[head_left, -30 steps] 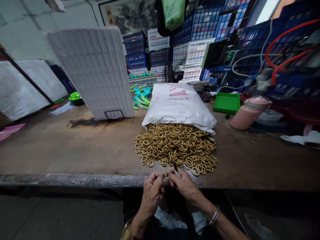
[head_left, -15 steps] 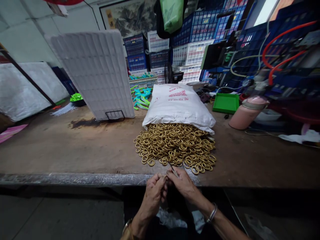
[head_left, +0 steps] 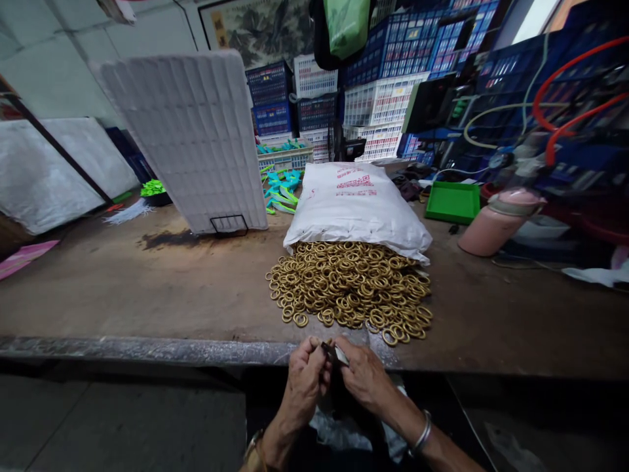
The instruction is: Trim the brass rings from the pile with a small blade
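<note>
At the table's front edge, my left hand (head_left: 305,373) is closed in a pinch; whatever small thing it holds is hidden by the fingertips. My right hand (head_left: 366,375) grips a small knife-like tool with a pale handle (head_left: 340,356). Its dark narrow end reaches to the left fingertips. Just beyond both hands lies a heap of gold-coloured rings (head_left: 351,282), some loose along its near side. The rings spill from the mouth of a white sack (head_left: 358,206) with red print, lying on its side.
On the wooden table (head_left: 122,288), a pale ribbed panel (head_left: 196,144) stands upright at left. A green tray (head_left: 452,203) and a pink bottle (head_left: 498,223) are at right. Turquoise and lime pieces (head_left: 282,190) lie behind the sack; stacked crates (head_left: 378,101) stand farther back.
My right hand has turned the tool: its end pointed up toward the rings and now points left at my left fingertips. The view has shifted slightly; the heap looks the same.
</note>
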`<control>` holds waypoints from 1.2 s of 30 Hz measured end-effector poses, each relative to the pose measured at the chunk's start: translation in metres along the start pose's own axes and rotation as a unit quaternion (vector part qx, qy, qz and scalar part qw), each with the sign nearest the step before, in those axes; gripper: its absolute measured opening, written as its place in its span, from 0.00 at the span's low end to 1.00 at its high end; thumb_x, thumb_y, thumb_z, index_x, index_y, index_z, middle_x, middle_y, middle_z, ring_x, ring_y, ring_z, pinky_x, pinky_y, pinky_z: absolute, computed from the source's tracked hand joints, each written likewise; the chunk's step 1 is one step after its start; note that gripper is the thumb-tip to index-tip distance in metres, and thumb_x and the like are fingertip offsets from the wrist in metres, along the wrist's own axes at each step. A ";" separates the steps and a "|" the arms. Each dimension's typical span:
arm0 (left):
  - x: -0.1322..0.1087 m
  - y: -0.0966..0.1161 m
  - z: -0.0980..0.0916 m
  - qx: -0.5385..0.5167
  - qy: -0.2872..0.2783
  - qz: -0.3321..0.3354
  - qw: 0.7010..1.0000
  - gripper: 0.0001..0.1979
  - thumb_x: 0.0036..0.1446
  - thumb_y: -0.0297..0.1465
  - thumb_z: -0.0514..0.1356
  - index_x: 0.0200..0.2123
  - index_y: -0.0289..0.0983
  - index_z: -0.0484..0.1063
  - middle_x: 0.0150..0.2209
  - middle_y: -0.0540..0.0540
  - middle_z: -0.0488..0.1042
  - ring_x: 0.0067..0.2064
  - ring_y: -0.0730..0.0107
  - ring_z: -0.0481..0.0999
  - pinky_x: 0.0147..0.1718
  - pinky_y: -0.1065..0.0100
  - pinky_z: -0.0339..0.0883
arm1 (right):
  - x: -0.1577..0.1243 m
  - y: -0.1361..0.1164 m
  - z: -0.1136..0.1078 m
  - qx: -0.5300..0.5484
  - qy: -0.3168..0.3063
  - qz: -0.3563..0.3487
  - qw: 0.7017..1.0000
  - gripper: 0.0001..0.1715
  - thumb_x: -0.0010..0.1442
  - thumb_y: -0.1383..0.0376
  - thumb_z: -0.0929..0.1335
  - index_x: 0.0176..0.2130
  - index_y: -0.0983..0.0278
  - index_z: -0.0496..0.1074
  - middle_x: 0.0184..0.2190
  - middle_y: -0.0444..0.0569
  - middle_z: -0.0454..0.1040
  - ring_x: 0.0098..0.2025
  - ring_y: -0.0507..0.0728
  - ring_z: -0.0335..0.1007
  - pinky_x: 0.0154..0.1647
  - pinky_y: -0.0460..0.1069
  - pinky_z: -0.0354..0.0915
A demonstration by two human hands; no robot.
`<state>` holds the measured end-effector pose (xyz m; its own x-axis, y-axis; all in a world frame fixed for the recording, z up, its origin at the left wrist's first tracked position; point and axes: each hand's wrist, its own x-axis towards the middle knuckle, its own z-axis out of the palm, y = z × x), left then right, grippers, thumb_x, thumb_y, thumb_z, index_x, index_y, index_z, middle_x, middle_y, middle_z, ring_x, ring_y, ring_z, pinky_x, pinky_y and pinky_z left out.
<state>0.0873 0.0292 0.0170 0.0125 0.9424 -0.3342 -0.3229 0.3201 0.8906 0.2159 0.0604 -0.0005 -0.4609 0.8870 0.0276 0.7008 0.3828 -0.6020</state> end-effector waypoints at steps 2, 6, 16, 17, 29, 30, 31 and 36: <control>0.001 -0.001 -0.001 0.020 0.000 0.008 1.000 0.17 0.49 0.45 0.56 0.27 0.37 0.59 0.19 0.57 0.60 0.16 0.84 0.57 0.14 0.80 0.46 | -0.001 -0.001 0.001 -0.021 -0.004 -0.004 1.000 0.17 0.42 0.76 0.57 0.33 0.63 0.62 0.22 0.43 0.67 0.25 0.52 0.62 0.26 0.46 0.49; 0.000 -0.001 -0.002 0.050 0.012 0.006 0.999 0.17 0.49 0.45 0.55 0.26 0.37 0.58 0.19 0.56 0.60 0.16 0.84 0.56 0.14 0.80 0.47 | -0.001 -0.002 -0.002 -0.084 -0.010 0.014 0.996 0.19 0.40 0.77 0.57 0.34 0.65 0.62 0.22 0.45 0.68 0.23 0.52 0.61 0.24 0.46 0.47; -0.020 0.001 0.001 -0.083 -0.056 -0.030 0.995 0.15 0.49 0.42 0.58 0.27 0.36 0.60 0.20 0.54 0.63 0.16 0.84 0.58 0.12 0.80 0.47 | 0.020 0.013 -0.011 -0.150 0.037 0.065 0.986 0.14 0.48 0.76 0.57 0.35 0.65 0.63 0.22 0.46 0.70 0.23 0.52 0.63 0.24 0.46 0.45; -0.019 0.000 -0.001 -0.112 -0.053 -0.034 0.992 0.15 0.49 0.42 0.58 0.27 0.36 0.60 0.22 0.53 0.65 0.16 0.83 0.59 0.11 0.80 0.47 | 0.022 0.012 -0.011 -0.144 0.045 0.054 0.987 0.15 0.48 0.76 0.58 0.36 0.65 0.62 0.23 0.46 0.70 0.24 0.51 0.64 0.24 0.45 0.46; -0.012 -0.001 -0.013 -0.188 -0.054 -0.020 0.981 0.08 0.52 0.34 0.56 0.31 0.34 0.64 0.26 0.47 0.70 0.20 0.78 0.66 0.10 0.80 0.52 | 0.052 -0.002 -0.002 -0.228 0.054 0.074 0.969 0.11 0.50 0.73 0.61 0.36 0.62 0.62 0.26 0.47 0.73 0.28 0.54 0.69 0.25 0.47 0.45; -0.011 -0.001 -0.014 -0.194 -0.056 -0.027 0.979 0.08 0.52 0.34 0.56 0.33 0.35 0.64 0.26 0.47 0.70 0.20 0.77 0.66 0.10 0.80 0.53 | 0.052 -0.002 -0.002 -0.228 0.054 0.075 0.969 0.11 0.50 0.74 0.61 0.36 0.62 0.62 0.26 0.46 0.73 0.27 0.53 0.68 0.25 0.46 0.44; -0.010 -0.001 -0.015 -0.199 -0.058 -0.034 0.978 0.09 0.51 0.34 0.57 0.35 0.35 0.64 0.25 0.47 0.70 0.20 0.76 0.67 0.10 0.80 0.53 | 0.052 -0.003 -0.003 -0.225 0.054 0.076 0.970 0.12 0.49 0.74 0.61 0.35 0.62 0.62 0.26 0.46 0.73 0.27 0.53 0.68 0.25 0.46 0.44; -0.006 0.000 -0.017 -0.219 -0.051 -0.058 0.973 0.11 0.49 0.36 0.59 0.30 0.33 0.67 0.26 0.47 0.69 0.23 0.76 0.68 0.12 0.80 0.53 | 0.047 0.001 -0.008 -0.173 0.061 0.059 0.981 0.17 0.46 0.76 0.60 0.37 0.63 0.64 0.25 0.46 0.73 0.26 0.52 0.67 0.25 0.46 0.46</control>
<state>0.0712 0.0223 0.0142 0.1600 0.9140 -0.3727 -0.6859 0.3745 0.6239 0.1995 0.1047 0.0065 -0.3116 0.9466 0.0830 0.8977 0.3219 -0.3007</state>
